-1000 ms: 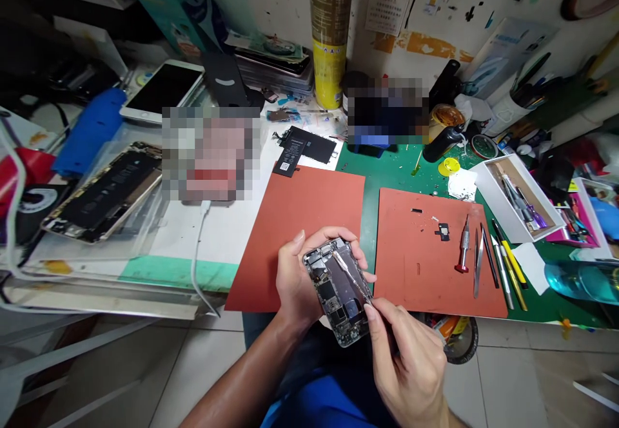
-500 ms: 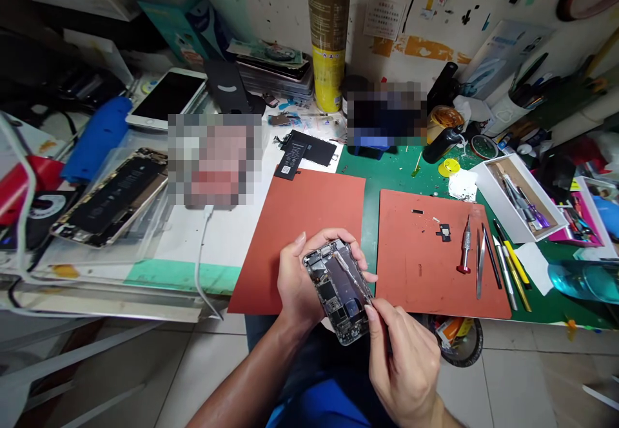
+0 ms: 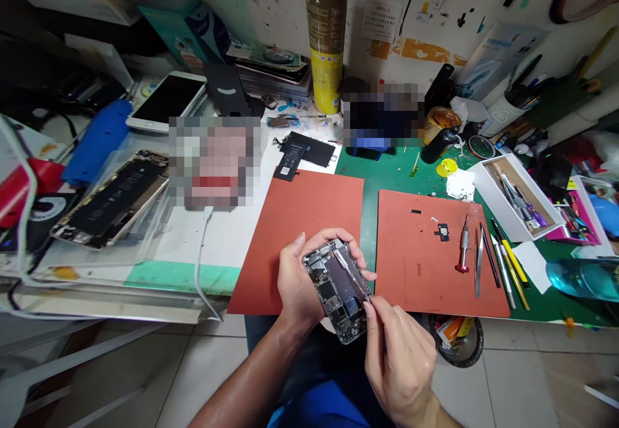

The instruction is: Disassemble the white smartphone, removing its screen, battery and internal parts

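An opened smartphone (image 3: pixel 333 299) lies tilted in my left hand (image 3: pixel 300 280), its back edge cradled by the palm, with thumb and fingers around the sides. Its circuit board and bare battery bay face up. At the phone's lower right edge, the thumb and index finger of my right hand (image 3: pixel 401 354) are pinched together. From that pinch a thin silvery strip (image 3: pixel 354 275) runs up and left across the bay; its exact kind is unclear. Behind the hands is a reddish-brown mat (image 3: pixel 309 212).
A second mat (image 3: pixel 406 267) at right bears a screwdriver (image 3: pixel 465 244), tweezers (image 3: pixel 478 263) and small parts. Loose batteries (image 3: pixel 290 157) lie behind the left mat. Left stands another opened phone (image 3: pixel 113 199), near a white cable (image 3: pixel 200 254). A spray can (image 3: pixel 326 41) stands at the back.
My right hand has shifted very slightly left, still pinching at the phone's edge. The phone stays in my left hand, and the view has moved a little.
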Demonstrator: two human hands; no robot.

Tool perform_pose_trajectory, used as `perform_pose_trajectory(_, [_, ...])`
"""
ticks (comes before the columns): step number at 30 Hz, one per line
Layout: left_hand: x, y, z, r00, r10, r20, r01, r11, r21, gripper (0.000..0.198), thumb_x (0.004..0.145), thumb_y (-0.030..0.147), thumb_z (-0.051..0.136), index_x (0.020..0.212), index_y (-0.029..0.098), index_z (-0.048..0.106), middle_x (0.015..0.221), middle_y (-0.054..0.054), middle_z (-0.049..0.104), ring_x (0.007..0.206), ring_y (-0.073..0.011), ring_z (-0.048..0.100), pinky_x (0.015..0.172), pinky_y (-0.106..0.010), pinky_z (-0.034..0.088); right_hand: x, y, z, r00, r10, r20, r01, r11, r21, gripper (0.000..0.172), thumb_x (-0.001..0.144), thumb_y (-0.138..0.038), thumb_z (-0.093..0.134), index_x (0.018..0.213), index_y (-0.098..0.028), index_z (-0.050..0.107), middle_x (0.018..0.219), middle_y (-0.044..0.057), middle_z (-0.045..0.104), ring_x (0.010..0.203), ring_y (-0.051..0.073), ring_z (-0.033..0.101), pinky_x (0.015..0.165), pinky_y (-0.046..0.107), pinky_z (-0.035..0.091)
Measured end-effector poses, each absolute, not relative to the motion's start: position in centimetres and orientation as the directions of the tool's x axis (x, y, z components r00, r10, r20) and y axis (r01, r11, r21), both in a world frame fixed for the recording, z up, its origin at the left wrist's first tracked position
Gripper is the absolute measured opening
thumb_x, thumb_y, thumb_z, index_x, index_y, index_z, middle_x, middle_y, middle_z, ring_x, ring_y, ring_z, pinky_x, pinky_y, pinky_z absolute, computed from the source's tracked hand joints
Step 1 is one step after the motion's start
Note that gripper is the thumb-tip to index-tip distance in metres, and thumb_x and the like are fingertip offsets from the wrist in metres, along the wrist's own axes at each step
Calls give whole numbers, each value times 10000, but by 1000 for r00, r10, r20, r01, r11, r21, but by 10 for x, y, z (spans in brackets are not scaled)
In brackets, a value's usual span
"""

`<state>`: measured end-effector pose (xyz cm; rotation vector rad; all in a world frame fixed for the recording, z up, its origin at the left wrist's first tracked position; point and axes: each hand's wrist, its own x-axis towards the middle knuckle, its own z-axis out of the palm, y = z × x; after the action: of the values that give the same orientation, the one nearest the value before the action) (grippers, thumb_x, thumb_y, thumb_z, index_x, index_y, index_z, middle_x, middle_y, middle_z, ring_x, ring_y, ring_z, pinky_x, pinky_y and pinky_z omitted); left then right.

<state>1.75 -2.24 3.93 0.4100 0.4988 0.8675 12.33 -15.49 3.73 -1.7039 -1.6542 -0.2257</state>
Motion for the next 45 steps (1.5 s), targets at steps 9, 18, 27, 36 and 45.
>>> perform_pose_trajectory(9, [19,-23,39,529,812,-246,-616,567,547,524,1018,546,441,1001,140,772,875,-118,735,792,-263,724,753,-509,706,121,-154,37,135,787,601,946,79,-315,122,1097,-89,619,1184,-50,694,757,56,727,597,144,654,613,313,495])
perform_pose_trajectory(18, [20,-23,42,526,812,-255,-618,570,541,516,1012,554,451,998,147,768,867,-105,734,778,-261,730,744,-496,704,120,-153,34,129,795,593,949,74,-306,143,1105,-85,589,1201,-48,689,727,37,690,589,149,635,601,322,482])
perform_pose_trajectory(27, [21,-23,42,508,820,-263,-625,561,544,517,1017,547,445,992,146,769,869,-110,728,779,-255,721,742,-491,704,119,-154,36,146,791,595,951,53,-305,137,1098,-95,619,1216,-66,683,770,49,726,592,147,629,613,325,478])
perform_pose_trajectory(36, [23,-23,45,467,832,-299,-629,550,549,512,1007,524,433,969,147,777,845,-113,724,775,-255,717,732,-488,700,111,-151,30,181,768,614,953,18,-303,126,1107,-92,602,1197,-52,681,790,79,752,619,160,674,629,320,521])
perform_pose_trajectory(45, [25,-23,44,386,868,-312,-647,496,579,496,993,535,448,954,161,772,846,-102,729,775,-254,719,786,-538,702,106,-149,26,186,757,626,951,22,-309,160,1061,-83,664,1212,-37,687,787,79,746,604,174,661,617,329,530])
